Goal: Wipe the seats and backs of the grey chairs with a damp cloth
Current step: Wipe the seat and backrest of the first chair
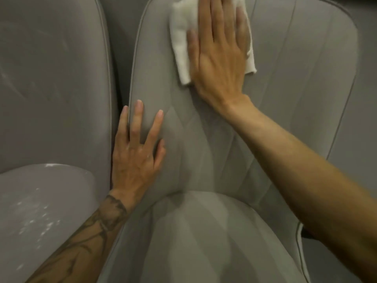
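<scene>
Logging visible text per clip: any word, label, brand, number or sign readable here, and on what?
None can be read.
The white cloth under the right hand shows no label or print.
The grey chair back bears only stitched seams.
The tattoo on the left forearm is dark linework, without legible letters.

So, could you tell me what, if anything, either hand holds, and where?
Nothing is gripped. The right hand presses the cloth flat against the chair back with straight fingers; the left hand rests open at the back's left edge.
</scene>
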The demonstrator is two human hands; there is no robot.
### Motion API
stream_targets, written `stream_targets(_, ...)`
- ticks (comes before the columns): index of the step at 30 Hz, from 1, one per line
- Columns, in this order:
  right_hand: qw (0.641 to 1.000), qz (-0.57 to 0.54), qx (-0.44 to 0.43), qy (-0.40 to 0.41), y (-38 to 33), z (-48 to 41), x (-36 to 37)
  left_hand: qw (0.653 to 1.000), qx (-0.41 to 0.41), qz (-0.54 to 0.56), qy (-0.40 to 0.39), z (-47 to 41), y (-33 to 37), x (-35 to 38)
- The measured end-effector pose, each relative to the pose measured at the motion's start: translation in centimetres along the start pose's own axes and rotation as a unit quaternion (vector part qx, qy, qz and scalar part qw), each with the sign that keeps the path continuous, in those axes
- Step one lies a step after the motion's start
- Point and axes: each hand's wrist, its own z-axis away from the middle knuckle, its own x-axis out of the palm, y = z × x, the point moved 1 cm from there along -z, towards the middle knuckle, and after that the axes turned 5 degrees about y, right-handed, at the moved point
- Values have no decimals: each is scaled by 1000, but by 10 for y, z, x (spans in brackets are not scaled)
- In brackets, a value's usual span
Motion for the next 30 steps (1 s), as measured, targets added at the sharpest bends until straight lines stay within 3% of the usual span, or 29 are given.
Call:
stream_targets(1, 999, -6, 36, 9, -11, -3, 4, 1000, 1, 7, 5, 0, 0, 1)
stream_targets(3, 998, -57, 27, -8, -35, 15, 4, 1000, -1, 25, 15, 0, -2, 3)
stream_targets(6, 983, -117, -101, -103, -49, 67, -13, 997, -4, 69, 32, 1, -5, 8)
stream_targets(9, 977, -83, -172, -98, -30, 52, -13, 994, -15, 99, 41, 1, -7, 11)
stream_targets(11, 987, -60, -137, -60, -26, 16, 0, 994, -12, 99, 41, 0, -8, 12)
stream_targets(13, 998, -44, -50, -24, -36, -15, 10, 994, -6, 97, 42, 0, -9, 14)
stream_targets(16, 998, -55, 8, -40, -63, -9, 9, 993, -1, 105, 46, 1, -10, 15)
stream_targets(20, 969, -99, -172, -149, -62, 50, -17, 992, -8, 113, 56, 2, -9, 15)
stream_targets(22, 966, -90, -205, -131, -42, 36, -13, 991, -5, 121, 49, 2, -8, 12)
stream_targets(27, 999, -41, -13, -26, -43, -22, 13, 989, -10, 137, 50, 1, -9, 11)
stream_targets(30, 992, -97, -61, -49, -59, 33, 10, 984, -29, 164, 60, 1, -10, 10)
